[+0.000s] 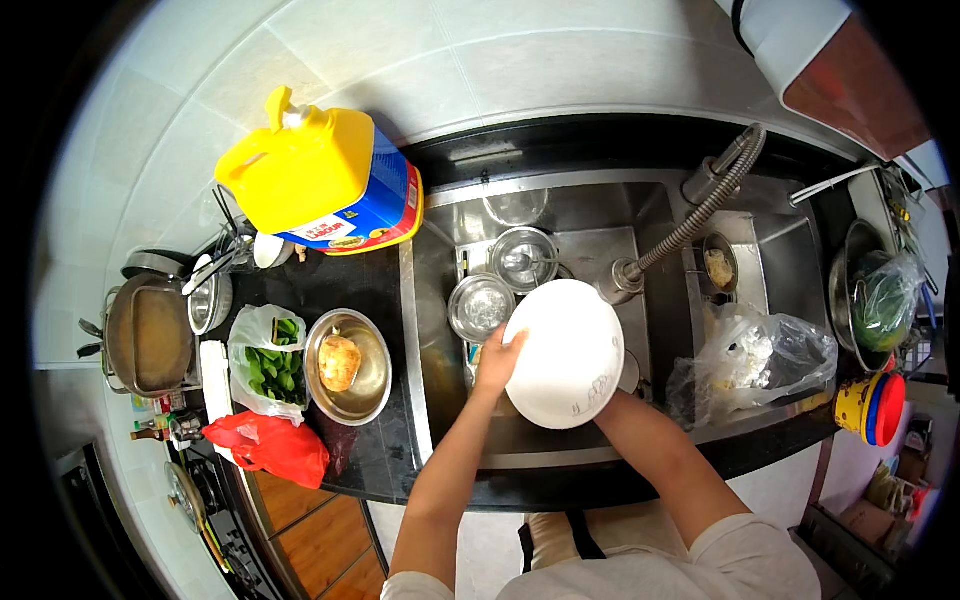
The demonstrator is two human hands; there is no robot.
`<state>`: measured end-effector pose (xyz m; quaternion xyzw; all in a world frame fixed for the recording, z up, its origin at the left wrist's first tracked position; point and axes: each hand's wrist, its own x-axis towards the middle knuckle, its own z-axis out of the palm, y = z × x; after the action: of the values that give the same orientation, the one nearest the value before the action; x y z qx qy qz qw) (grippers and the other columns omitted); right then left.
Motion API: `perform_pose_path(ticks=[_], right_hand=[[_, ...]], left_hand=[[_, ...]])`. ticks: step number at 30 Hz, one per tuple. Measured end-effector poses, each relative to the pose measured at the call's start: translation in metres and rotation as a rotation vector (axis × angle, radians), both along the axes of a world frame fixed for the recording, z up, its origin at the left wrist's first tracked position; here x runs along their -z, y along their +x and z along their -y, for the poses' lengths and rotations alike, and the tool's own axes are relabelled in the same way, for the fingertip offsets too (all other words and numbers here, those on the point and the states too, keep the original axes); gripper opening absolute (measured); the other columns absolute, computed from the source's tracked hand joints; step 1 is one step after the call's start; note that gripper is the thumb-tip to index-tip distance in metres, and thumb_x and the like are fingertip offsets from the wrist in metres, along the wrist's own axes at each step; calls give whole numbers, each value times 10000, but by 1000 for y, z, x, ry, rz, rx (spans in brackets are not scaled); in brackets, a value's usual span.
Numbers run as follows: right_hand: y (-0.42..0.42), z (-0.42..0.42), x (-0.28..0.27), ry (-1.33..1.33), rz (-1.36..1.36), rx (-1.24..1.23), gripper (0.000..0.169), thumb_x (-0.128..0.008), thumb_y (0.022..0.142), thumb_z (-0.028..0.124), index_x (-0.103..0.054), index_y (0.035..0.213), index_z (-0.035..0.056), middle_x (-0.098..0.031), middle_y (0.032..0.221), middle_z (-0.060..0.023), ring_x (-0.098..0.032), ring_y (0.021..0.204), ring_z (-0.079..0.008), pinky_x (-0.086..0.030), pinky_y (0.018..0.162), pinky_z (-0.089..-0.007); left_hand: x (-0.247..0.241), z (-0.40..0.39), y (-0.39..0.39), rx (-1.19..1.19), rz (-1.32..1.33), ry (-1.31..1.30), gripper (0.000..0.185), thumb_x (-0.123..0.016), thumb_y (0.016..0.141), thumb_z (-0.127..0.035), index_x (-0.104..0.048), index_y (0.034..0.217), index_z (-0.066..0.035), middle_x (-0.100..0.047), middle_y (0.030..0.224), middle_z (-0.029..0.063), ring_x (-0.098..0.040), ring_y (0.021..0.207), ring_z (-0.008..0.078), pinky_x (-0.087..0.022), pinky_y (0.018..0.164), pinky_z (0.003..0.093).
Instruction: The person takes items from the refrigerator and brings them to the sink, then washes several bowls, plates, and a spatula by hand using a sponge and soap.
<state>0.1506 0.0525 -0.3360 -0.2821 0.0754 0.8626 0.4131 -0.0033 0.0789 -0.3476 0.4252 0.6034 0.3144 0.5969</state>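
Observation:
Over the left basin of a stainless steel sink [637,217], my left hand [500,361] grips the left rim of a round white dish [562,352], its thumb on the near face. Faint dark drawings mark the dish near its lower edge. My right forearm [652,435] runs behind the dish's lower right side, so my right hand is hidden. The head of a pull-down faucet [624,279] hangs beside the dish's upper right edge. Two clear round bowls [484,309] stand in the basin, left of the dish; the farther bowl [517,251] holds a spoon-like utensil.
Left of the sink are a large yellow detergent jug [315,172], a metal bowl [382,375] with a peeled root vegetable, a bag of green leaves [274,367] and a red plastic bag [274,450]. A clear plastic bag [787,349] lies over the right basin, near a small strainer [720,262].

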Motion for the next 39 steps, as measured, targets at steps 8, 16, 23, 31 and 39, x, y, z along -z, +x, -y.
perform_pose_path(ticks=[8,16,23,31,39], right_hand=[[-27,22,30,-155,-220,-46,444,-472,823,459,-519,1136,147,-542,1139,-79,-505,1052,-261,-417,835,-522],[44,-24,7,-241,172,150,431,-386,887,379,-481,1150,51,-542,1129,-109,-501,1065,-251,-403,893,-458],[52,-49,-22,179,336,77,441,-458,865,393,-480,1168,73,-593,1019,-106,-603,816,-236,-516,710,-389],[8,-33,-4,256,113,-5,447,-457,854,415,-502,1145,79,-593,1030,-102,-598,853,-240,-509,717,-404],[-14,-4,22,135,41,99,455,-456,843,438,-524,1123,85,-592,1041,-98,-593,890,-243,-503,724,-419]], left_hand=[[10,-13,-22,-220,86,-38,273,-482,864,-64,-504,1127,7,-600,991,75,-542,865,128,-422,775,254],[-2,-14,-51,-183,-29,128,335,-482,856,-85,-454,1159,54,-586,1013,123,-542,908,164,-410,812,271],[-10,5,-29,92,99,-294,347,-545,827,-112,-484,1146,9,-579,1021,88,-529,906,148,-407,818,278],[5,1,7,-65,-507,-156,552,-560,823,-358,-431,1176,46,-542,1103,199,-535,995,267,-412,843,323],[33,-2,-13,-181,247,0,236,-484,878,-132,-493,1078,-7,-594,937,76,-546,816,119,-437,720,261]])
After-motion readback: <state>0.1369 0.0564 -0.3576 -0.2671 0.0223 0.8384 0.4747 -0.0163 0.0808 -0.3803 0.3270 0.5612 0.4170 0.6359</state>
